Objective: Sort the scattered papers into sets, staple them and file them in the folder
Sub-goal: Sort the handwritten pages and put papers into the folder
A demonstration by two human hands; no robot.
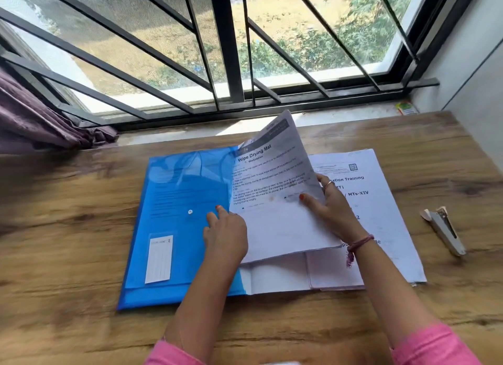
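Much of the printed sheet (272,201) headed "Wipe Drying Mat" was legible only in its title; the smaller lines beneath blurred, and its upper corner curled up toward the window (245,51). The right hand (330,206) gripped that sheet by its right edge, thumb on the printed face and fingers curled behind it, covering part of the heading on the stack of papers (381,214) below, where only fragments such as "Training" and "MTs-XIV" could be read. The left hand (226,234) lay on the blue folder (168,214), fingers loosely spread at the sheet's left edge; whether they pinched the paper or merely pressed the folder could not be told. More white pages showed under the lifted sheet, their edges overlapping the folder's right side, their print hidden. The folder lay flat left of centre, a white snap button and a label pocket on its cover. A stapler (443,231) lay well apart to the right of the papers, its jaw end blurred. All rested on a wood-grain surface (68,242) set against a stone sill, beneath a barred window looking onto dry ground and shrubs. A purple curtain (35,119) bunched at the left; a small green and yellow packet (406,108), too small to read, sat in the right corner of the sill. Pink sleeves were cut off at the bottom edge.
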